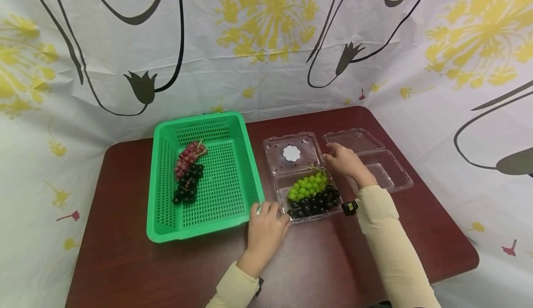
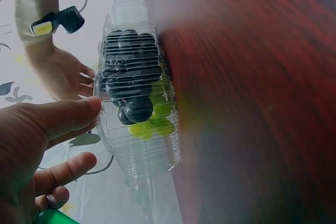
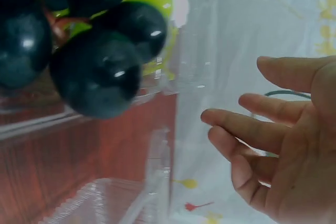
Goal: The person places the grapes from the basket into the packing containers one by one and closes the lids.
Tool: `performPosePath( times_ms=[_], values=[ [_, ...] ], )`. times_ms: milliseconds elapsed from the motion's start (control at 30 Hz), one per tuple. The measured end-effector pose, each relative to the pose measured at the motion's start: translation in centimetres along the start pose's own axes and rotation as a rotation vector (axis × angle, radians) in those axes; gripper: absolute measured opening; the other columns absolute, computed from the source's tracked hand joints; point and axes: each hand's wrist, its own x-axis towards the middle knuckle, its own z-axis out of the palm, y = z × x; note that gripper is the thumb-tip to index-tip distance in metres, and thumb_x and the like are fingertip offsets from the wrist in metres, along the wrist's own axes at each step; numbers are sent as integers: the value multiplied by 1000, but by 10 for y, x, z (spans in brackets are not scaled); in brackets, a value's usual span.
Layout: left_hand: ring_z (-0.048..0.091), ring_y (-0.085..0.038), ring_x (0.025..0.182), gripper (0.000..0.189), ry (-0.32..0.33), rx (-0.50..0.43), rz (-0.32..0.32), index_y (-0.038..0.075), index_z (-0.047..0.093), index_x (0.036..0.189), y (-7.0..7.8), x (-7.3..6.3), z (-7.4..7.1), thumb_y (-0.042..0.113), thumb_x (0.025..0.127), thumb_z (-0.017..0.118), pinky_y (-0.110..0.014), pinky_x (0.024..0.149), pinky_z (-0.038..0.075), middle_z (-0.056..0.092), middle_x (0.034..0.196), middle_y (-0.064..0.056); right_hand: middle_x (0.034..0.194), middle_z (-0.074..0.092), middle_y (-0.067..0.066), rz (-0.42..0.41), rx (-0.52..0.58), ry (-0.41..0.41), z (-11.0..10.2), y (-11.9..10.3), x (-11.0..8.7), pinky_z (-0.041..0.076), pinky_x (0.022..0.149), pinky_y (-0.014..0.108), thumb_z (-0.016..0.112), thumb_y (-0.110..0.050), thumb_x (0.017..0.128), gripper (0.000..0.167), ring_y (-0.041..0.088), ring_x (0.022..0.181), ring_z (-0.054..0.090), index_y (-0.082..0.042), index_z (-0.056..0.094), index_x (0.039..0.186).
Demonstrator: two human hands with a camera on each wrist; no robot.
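A clear plastic clamshell box (image 1: pixel 287 220) lies with its lid raised back, holding green grapes (image 1: pixel 307 186) and black grapes (image 1: pixel 313 205). My left hand (image 1: pixel 266 229) is at the box's front left corner. In the left wrist view its thumb (image 2: pixel 79 114) reaches the box rim while the other fingers are loosely bent, near the green basket's edge. Over the right side of this box hovers my right hand (image 1: pixel 347 163). Seen from the right wrist, its fingers (image 3: pixel 247 129) are spread and loosely bent, holding nothing, beside the black grapes (image 3: pixel 97 72).
A green plastic basket (image 1: pixel 200 231) stands left, with red grapes (image 1: pixel 189 157) and black grapes (image 1: pixel 188 185) inside. A second clear clamshell box (image 1: pixel 401 174) lies open at right, partly behind the right hand. Patterned white cloth (image 1: pixel 200 81) hangs behind the dark red table (image 1: pixel 125 261).
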Motion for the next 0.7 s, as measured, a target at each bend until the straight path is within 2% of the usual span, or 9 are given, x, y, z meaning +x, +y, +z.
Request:
performPosePath(
  times_ms=[100, 233, 333, 433, 500, 567, 633, 700],
  values=[
    [55, -15, 92, 16, 1, 2, 1, 35, 73, 81, 0, 0, 0, 51, 77, 75, -40, 92, 38, 66, 95, 6, 127, 56, 31, 24, 60, -78, 6, 7, 11, 48, 90, 52, 45, -22, 101, 61, 41, 109, 60, 4, 20, 150],
    [55, -15, 92, 16, 5, -1, 1, 35, 73, 81, 0, 0, 0, 50, 77, 75, -39, 92, 38, 66, 94, 6, 137, 47, 33, 47, 139, -140, 14, 14, 19, 44, 98, 55, 42, -18, 101, 65, 44, 122, 52, 2, 8, 153],
    [55, -15, 92, 15, 5, -5, 0, 35, 73, 80, 1, 1, 1, 50, 77, 75, -40, 93, 38, 66, 95, 7, 138, 48, 31, 54, 133, -136, 16, 16, 21, 26, 107, 66, 40, -18, 101, 63, 45, 127, 48, 0, 8, 153],
    [55, -15, 93, 15, -1, -7, 0, 35, 73, 81, 1, 1, 1, 50, 77, 75, -40, 93, 38, 66, 95, 7, 137, 51, 27, 58, 108, -116, 17, 18, 21, 7, 105, 75, 40, -19, 101, 63, 45, 130, 45, 1, 11, 153],
    [56, -15, 93, 15, -5, -7, 0, 35, 73, 81, 1, 1, 0, 50, 77, 75, -40, 93, 38, 67, 95, 7, 135, 54, 26, 56, 106, -97, 18, 19, 21, 1, 102, 78, 41, -20, 101, 63, 45, 130, 44, 3, 12, 152],
    [56, -15, 93, 15, -3, -9, 1, 35, 73, 81, 1, 1, 0, 49, 77, 75, -40, 93, 39, 67, 95, 7, 131, 55, 27, 49, 149, -85, 17, 19, 21, 8, 105, 75, 42, -19, 100, 63, 44, 124, 49, 5, 13, 151],
    [56, -15, 92, 15, 0, -9, 0, 34, 73, 80, 1, 1, 0, 49, 77, 75, -40, 93, 39, 67, 94, 7, 126, 56, 28, 35, 210, -74, 16, 19, 19, 24, 105, 67, 42, -17, 100, 63, 41, 115, 55, 7, 13, 151],
    [56, -15, 92, 15, 3, -11, 0, 34, 73, 80, 1, 1, 1, 49, 77, 75, -40, 93, 39, 66, 93, 7, 121, 56, 28, 21, 282, -65, 15, 19, 17, 39, 95, 53, 42, -14, 100, 61, 36, 103, 57, 5, 14, 151]
  ],
)
